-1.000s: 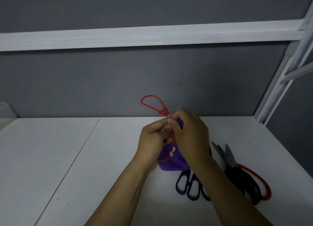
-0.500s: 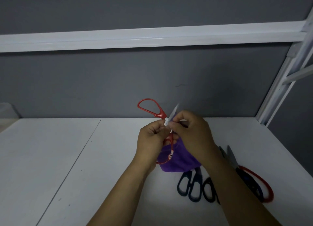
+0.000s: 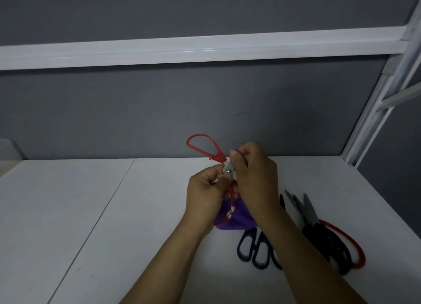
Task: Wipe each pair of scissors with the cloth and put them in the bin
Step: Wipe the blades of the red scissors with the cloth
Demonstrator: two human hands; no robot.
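Both hands are raised over the white surface point(image 3: 95, 212), working one pair of red-handled scissors point(image 3: 203, 147). The left hand point(image 3: 205, 196) has its grip clenched on the scissors near the pivot, thumb & fingers pinched by the screw. The right hand point(image 3: 255, 178) has its grip closed on the purple cloth point(image 3: 234, 219), pinching it around the blade end; most of the cloth hangs below the hands, a bit pokes out above the right knuckles. One red loop sticks up to the upper left of the hands, the other runs down in front of the cloth. Vs. 0.5 s ago: the bare blade tip that showed above the right fingers is now covered by cloth & fingers, the pivot screw is exposed between the hands, & the right hand sits slightly higher on the blade. The scissors' tilt is roughly unchanged. On the surface to the right, under & beside the right forearm, the other scissors lie as before: a dark-blue-handled pair point(image 3: 252, 249), & further right black-handled ones point(image 3: 328, 242) overlapping a pair w/ a big red loop point(image 3: 355, 246), blades pointing away toward the grey wall point(image 3: 205, 112). No bin can be made out.
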